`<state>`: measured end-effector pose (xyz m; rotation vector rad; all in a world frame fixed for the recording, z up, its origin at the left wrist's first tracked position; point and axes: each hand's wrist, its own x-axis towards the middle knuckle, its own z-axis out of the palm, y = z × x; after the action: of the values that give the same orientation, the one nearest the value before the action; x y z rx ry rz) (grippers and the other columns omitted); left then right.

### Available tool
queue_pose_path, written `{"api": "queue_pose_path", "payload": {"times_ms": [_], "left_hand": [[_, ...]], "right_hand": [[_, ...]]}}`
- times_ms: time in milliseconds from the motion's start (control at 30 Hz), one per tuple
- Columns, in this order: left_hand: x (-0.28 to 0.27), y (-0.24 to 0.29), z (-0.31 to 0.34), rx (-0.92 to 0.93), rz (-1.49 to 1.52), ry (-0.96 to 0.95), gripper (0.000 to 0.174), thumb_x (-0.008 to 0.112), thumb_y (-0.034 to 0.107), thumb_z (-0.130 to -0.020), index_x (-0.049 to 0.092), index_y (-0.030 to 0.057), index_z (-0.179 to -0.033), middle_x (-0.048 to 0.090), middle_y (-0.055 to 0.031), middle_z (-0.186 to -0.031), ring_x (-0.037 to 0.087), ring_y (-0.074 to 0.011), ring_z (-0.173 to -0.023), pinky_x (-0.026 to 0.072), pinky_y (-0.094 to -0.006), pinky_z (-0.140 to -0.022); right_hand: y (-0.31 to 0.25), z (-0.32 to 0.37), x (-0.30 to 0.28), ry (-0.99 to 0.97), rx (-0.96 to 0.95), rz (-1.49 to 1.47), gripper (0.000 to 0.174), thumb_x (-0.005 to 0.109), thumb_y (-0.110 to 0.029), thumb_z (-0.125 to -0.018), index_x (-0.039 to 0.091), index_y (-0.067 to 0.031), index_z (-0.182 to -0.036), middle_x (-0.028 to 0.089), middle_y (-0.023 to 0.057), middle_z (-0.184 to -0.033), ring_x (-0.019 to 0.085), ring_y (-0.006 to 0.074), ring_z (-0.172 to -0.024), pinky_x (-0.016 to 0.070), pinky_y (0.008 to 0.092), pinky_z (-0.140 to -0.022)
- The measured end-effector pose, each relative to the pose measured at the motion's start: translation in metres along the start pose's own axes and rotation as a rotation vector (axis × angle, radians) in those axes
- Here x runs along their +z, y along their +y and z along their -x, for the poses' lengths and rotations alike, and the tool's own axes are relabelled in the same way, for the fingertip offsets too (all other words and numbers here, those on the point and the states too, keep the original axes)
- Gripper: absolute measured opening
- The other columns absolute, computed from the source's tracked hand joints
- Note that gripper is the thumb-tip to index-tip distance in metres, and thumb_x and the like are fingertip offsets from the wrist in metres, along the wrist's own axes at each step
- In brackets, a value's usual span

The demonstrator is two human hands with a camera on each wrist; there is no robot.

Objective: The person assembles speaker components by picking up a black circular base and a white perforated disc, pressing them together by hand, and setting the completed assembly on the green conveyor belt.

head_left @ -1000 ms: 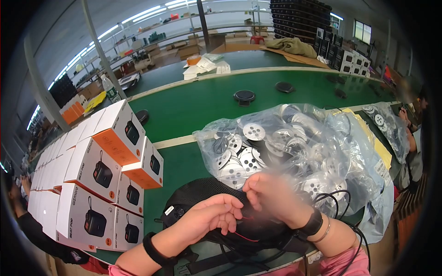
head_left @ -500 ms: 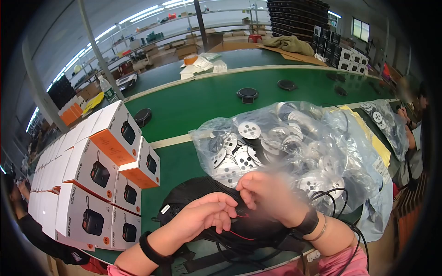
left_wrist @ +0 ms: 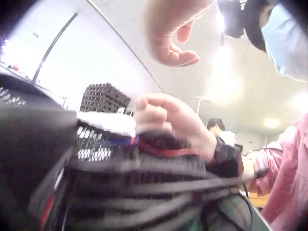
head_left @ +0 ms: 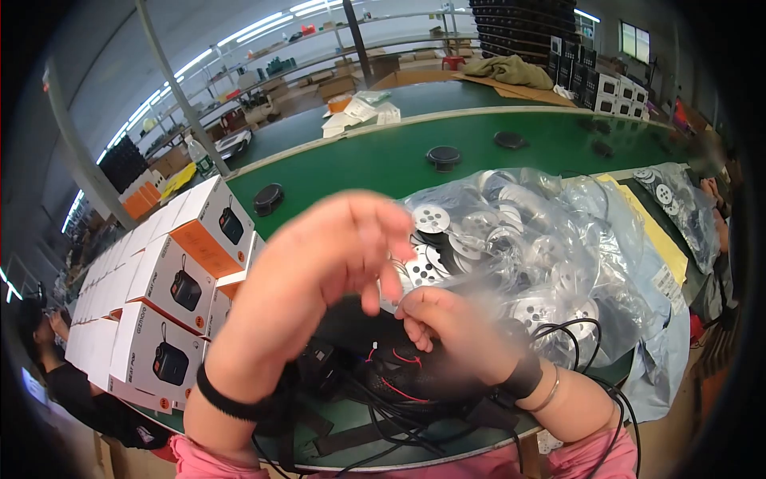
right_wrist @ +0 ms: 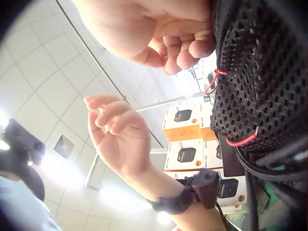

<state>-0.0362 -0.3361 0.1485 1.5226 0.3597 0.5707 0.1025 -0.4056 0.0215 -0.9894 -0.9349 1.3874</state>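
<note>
My left hand point(head_left: 331, 251) is raised over a black mesh bag point(head_left: 399, 375), its fingers loosely bent and blurred. In the right wrist view that left hand point(right_wrist: 122, 127) shows nothing between its fingers. Lower and close to the bag is my right hand point(head_left: 451, 323), fingers curled with thumb and index close together; I cannot tell whether it pinches anything. Short red strands point(right_wrist: 243, 140) stick out of the mesh. Black cables point(head_left: 399, 431) lie at the bag's near side.
Boxes printed with a speaker point(head_left: 167, 359) are stacked at the left. Clear plastic bags of round perforated discs point(head_left: 511, 247) lie just beyond the hands. Round black parts point(head_left: 444, 157) sit on the green belt point(head_left: 335, 172). More cables point(head_left: 574, 339) loop at the right.
My left hand has risen away from the bag and forward, uncovering the red strands and cables. My right hand stays close to the bag, curled much as before.
</note>
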Motion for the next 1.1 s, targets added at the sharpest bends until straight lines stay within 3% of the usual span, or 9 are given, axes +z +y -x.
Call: {"api": "queue_pose_path", "payload": {"times_ms": [133, 267, 333, 467, 600, 667, 767, 1000, 1100], "left_hand": [[-0.031, 0.012, -0.061, 0.186, -0.036, 0.109, 0.026, 0.043, 0.021, -0.082, 0.050, 0.0003, -0.097, 0.056, -0.0042, -0.082, 0.054, -0.0113, -0.067, 0.0415, -0.0212, -0.055], [-0.092, -0.023, -0.127, 0.115, -0.336, 0.439, 0.022, 0.048, 0.024, -0.078, 0.054, 0.0067, -0.091, 0.055, -0.0006, -0.082, 0.051, -0.0102, -0.068, 0.0398, -0.0237, -0.056], [-0.134, -0.057, -0.150, 0.052, -0.427, 0.560, 0.028, 0.053, 0.028, -0.073, 0.055, 0.0042, -0.088, 0.054, -0.0034, -0.080, 0.050, -0.0130, -0.064, 0.0393, -0.0259, -0.057], [-0.234, -0.127, -0.181, -0.133, -1.016, 0.755, 0.030, 0.047, 0.025, -0.074, 0.057, 0.0051, -0.094, 0.057, -0.0123, -0.088, 0.055, -0.0280, -0.085, 0.0433, -0.0375, -0.072], [-0.239, -0.141, -0.172, -0.289, -1.309, 0.760, 0.034, 0.044, 0.023, -0.074, 0.054, 0.0072, -0.102, 0.053, -0.0158, -0.102, 0.049, -0.0337, -0.098, 0.0398, -0.0413, -0.083], [-0.241, -0.150, -0.173, -0.423, -1.496, 0.731, 0.039, 0.044, 0.022, -0.075, 0.049, 0.0093, -0.111, 0.042, -0.0149, -0.120, 0.040, -0.0309, -0.110, 0.0369, -0.0426, -0.088], [-0.242, -0.161, -0.176, -0.536, -1.586, 0.716, 0.047, 0.044, 0.023, -0.075, 0.038, 0.0123, -0.121, 0.026, -0.0130, -0.132, 0.027, -0.0295, -0.120, 0.0341, -0.0443, -0.090], [-0.270, -0.183, -0.188, -0.594, -1.578, 0.913, 0.063, 0.047, 0.032, -0.077, 0.019, 0.0177, -0.131, 0.016, -0.0122, -0.137, 0.010, -0.0290, -0.127, 0.0261, -0.0495, -0.095], [-0.272, -0.181, -0.187, -0.651, -1.541, 0.829, 0.056, 0.049, 0.033, -0.077, 0.029, 0.0173, -0.127, 0.027, -0.0149, -0.130, 0.024, -0.0316, -0.122, 0.0327, -0.0464, -0.091]], "right_hand": [[0.001, 0.000, -0.001, -0.006, 0.014, -0.065, 0.014, 0.044, -0.015, -0.083, 0.053, -0.0050, -0.085, 0.049, -0.0020, -0.063, 0.044, 0.0037, -0.053, 0.0351, 0.0159, -0.049], [0.001, 0.000, -0.002, -0.022, 0.012, -0.070, 0.013, 0.043, -0.013, -0.083, 0.053, -0.0051, -0.085, 0.049, -0.0021, -0.063, 0.044, 0.0036, -0.053, 0.0354, 0.0158, -0.049], [0.003, -0.002, -0.003, -0.030, 0.016, -0.076, 0.013, 0.043, -0.013, -0.083, 0.053, -0.0049, -0.085, 0.049, -0.0021, -0.064, 0.044, 0.0035, -0.054, 0.0356, 0.0157, -0.050], [0.005, -0.003, -0.005, -0.046, 0.063, -0.070, 0.014, 0.042, -0.013, -0.084, 0.053, -0.0043, -0.086, 0.049, -0.0020, -0.064, 0.044, 0.0035, -0.055, 0.0363, 0.0157, -0.051], [0.003, -0.002, -0.005, -0.054, 0.091, -0.031, 0.014, 0.043, -0.013, -0.084, 0.053, -0.0032, -0.088, 0.048, -0.0017, -0.064, 0.044, 0.0041, -0.057, 0.0367, 0.0166, -0.052], [0.002, -0.003, -0.006, -0.076, 0.097, -0.026, 0.015, 0.043, -0.013, -0.084, 0.052, -0.0027, -0.089, 0.048, -0.0013, -0.065, 0.043, 0.0042, -0.058, 0.0367, 0.0169, -0.052], [-0.002, -0.001, -0.006, -0.075, 0.080, -0.020, 0.014, 0.044, -0.013, -0.085, 0.052, -0.0021, -0.090, 0.047, -0.0009, -0.065, 0.043, 0.0041, -0.059, 0.0367, 0.0173, -0.054], [0.000, -0.002, -0.005, -0.099, 0.077, -0.042, 0.014, 0.043, -0.012, -0.087, 0.051, -0.0017, -0.092, 0.046, -0.0016, -0.066, 0.041, 0.0038, -0.059, 0.0348, 0.0171, -0.054], [0.001, -0.002, -0.004, -0.066, 0.092, -0.062, 0.013, 0.044, -0.009, -0.086, 0.053, -0.0013, -0.090, 0.050, 0.0010, -0.064, 0.044, 0.0063, -0.059, 0.0366, 0.0191, -0.054]]}}
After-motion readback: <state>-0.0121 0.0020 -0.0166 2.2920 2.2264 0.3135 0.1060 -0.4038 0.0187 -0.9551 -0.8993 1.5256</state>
